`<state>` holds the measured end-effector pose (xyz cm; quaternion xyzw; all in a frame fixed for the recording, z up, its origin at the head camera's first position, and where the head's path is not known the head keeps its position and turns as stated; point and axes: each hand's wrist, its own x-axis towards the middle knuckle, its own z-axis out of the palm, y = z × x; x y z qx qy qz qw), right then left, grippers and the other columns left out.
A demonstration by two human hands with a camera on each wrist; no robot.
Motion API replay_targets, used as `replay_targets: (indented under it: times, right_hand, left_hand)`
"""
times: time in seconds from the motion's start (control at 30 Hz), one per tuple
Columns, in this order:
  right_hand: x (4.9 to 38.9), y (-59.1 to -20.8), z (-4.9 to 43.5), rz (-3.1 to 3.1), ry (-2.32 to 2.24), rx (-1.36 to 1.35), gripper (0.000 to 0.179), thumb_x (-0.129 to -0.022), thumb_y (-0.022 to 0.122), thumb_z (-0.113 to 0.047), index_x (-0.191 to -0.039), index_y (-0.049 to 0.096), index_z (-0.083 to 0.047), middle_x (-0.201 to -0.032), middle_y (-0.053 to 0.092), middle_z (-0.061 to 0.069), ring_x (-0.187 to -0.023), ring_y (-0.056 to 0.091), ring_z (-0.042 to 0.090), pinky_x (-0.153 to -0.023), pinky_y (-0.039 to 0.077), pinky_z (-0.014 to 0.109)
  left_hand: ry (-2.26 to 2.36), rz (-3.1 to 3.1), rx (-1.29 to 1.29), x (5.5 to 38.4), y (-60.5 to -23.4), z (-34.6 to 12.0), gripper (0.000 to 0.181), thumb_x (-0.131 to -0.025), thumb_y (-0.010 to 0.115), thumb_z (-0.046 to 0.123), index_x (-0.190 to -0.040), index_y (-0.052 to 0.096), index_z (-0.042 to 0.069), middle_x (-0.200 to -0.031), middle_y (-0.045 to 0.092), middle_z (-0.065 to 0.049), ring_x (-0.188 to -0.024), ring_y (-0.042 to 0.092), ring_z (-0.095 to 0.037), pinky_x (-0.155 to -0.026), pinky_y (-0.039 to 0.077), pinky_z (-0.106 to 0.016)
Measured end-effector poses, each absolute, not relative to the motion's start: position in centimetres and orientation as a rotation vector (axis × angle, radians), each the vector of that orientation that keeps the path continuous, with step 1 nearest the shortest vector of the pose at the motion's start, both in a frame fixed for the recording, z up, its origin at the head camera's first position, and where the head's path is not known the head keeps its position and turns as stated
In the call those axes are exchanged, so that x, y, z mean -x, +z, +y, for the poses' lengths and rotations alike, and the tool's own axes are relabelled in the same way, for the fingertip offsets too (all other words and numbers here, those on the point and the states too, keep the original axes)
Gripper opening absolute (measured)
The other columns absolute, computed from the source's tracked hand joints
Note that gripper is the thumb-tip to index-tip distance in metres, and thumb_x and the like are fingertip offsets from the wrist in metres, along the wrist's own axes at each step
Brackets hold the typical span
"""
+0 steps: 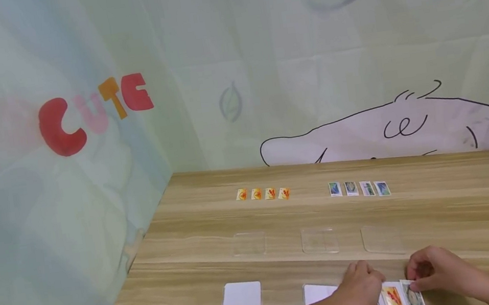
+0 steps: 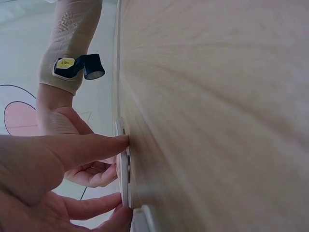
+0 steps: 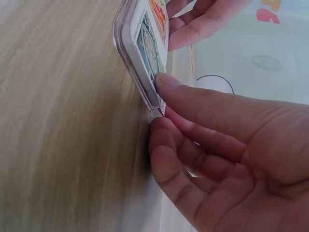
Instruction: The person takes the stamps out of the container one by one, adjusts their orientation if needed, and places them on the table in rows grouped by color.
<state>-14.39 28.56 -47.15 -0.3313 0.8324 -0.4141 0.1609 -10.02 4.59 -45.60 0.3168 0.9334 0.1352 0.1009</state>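
Note:
At the near right of the table, a white card in a clear case (image 3: 126,38) bears an orange stamp (image 1: 392,299) and a green-grey stamp (image 1: 415,300) side by side. My left hand (image 1: 353,295) grips this card by its edges, thumb on one side and fingers on the other, as the left wrist view shows. From the right, my right hand (image 1: 443,270) pinches the green-grey stamp at its outer end. Its thumb (image 3: 169,84) lies on the stamp's face, with the fingers curled below the card's corner. The stamp's end juts slightly past the card there.
Further white cards (image 1: 242,297) (image 1: 318,293) lie left of my hands. Clear square lids (image 1: 249,243) (image 1: 319,241) (image 1: 383,239) form a row beyond. Farther back lie several orange stamps (image 1: 270,193) and several blue-green stamps (image 1: 351,188). Printed cloth walls border the table (image 1: 188,216).

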Motion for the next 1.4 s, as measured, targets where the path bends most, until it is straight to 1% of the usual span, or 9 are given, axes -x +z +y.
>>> replay_targets:
  times: [0.13,0.23,0.53,0.6,0.8,1.13,1.27,1.4]
  right_hand:
    - [14.4,-46.9,28.4,2.392,-1.158,0.906,0.014,-0.083,0.078,-0.004,-0.079,0.064,-0.007,-0.076,0.055,-0.018,-0.067,0.047,-0.002,-0.054,0.04,0.023]
    - [14.4,-46.8,28.5,2.407,-1.145,0.908,0.014,-0.083,0.077,-0.002,-0.079,0.064,-0.006,-0.075,0.055,-0.017,-0.067,0.047,-0.002,-0.053,0.04,0.023]
    - [14.3,-47.3,28.4,2.442,-1.184,1.04,0.018,-0.081,0.077,0.003,-0.076,0.063,-0.007,-0.075,0.057,-0.019,-0.067,0.047,-0.006,-0.051,0.041,0.022]
    - [14.3,-47.4,28.4,2.431,-1.206,1.067,0.018,-0.081,0.076,0.004,-0.076,0.064,-0.007,-0.075,0.058,-0.018,-0.068,0.048,-0.006,-0.051,0.041,0.022]
    - [14.3,-47.5,28.6,2.385,-1.22,1.038,0.015,-0.084,0.074,0.003,-0.077,0.065,-0.006,-0.075,0.06,-0.016,-0.068,0.048,-0.006,-0.052,0.042,0.023]
    - [14.7,-47.5,28.8,2.316,-1.237,1.119,0.015,-0.084,0.073,0.006,-0.077,0.065,-0.005,-0.071,0.063,-0.009,-0.068,0.049,-0.006,-0.051,0.041,0.023]
    - [15.2,-47.3,28.9,2.248,-1.233,1.081,0.012,-0.086,0.07,0.005,-0.079,0.066,-0.003,-0.074,0.063,-0.01,-0.069,0.05,-0.005,-0.053,0.042,0.023]
    - [15.4,-47.0,29.1,2.193,-1.25,1.027,0.01,-0.089,0.068,0.004,-0.08,0.066,-0.001,-0.076,0.063,-0.011,-0.067,0.05,-0.004,-0.05,0.042,0.022]
  left_hand:
    - [0.399,2.756,-0.942,10.1,-45.6,4.6,0.061,-0.074,0.087,0.044,-0.124,0.067,0.016,-0.107,0.052,0.006,-0.101,0.04,-0.006,-0.089,0.036,-0.018]
    - [0.396,2.763,-0.954,10.1,-45.6,4.7,0.061,-0.073,0.087,0.045,-0.124,0.067,0.015,-0.106,0.053,0.006,-0.1,0.04,-0.006,-0.088,0.035,-0.017]
    - [0.399,2.767,-0.97,10.2,-45.6,4.5,0.062,-0.073,0.087,0.047,-0.123,0.068,0.015,-0.107,0.054,0.006,-0.101,0.04,-0.006,-0.088,0.035,-0.017]
    - [0.403,2.774,-0.979,10.2,-45.6,4.5,0.063,-0.073,0.087,0.048,-0.123,0.069,0.015,-0.106,0.055,0.006,-0.101,0.041,-0.006,-0.088,0.035,-0.017]
    - [0.395,2.783,-0.995,10.2,-45.6,4.4,0.063,-0.073,0.085,0.053,-0.121,0.07,0.016,-0.103,0.055,0.006,-0.097,0.04,-0.005,-0.086,0.034,-0.016]
    - [0.355,2.785,-1.037,10.2,-45.7,4.3,0.063,-0.075,0.082,0.054,-0.123,0.069,0.015,-0.107,0.059,0.005,-0.099,0.041,-0.005,-0.089,0.033,-0.017]
    - [0.371,2.779,-1.016,10.3,-45.6,4.4,0.063,-0.075,0.083,0.054,-0.123,0.069,0.016,-0.105,0.057,0.005,-0.099,0.041,-0.005,-0.087,0.034,-0.017]
    - [0.373,2.782,-1.021,10.3,-45.7,4.4,0.063,-0.075,0.083,0.055,-0.122,0.07,0.016,-0.103,0.056,0.006,-0.098,0.041,-0.004,-0.086,0.033,-0.017]
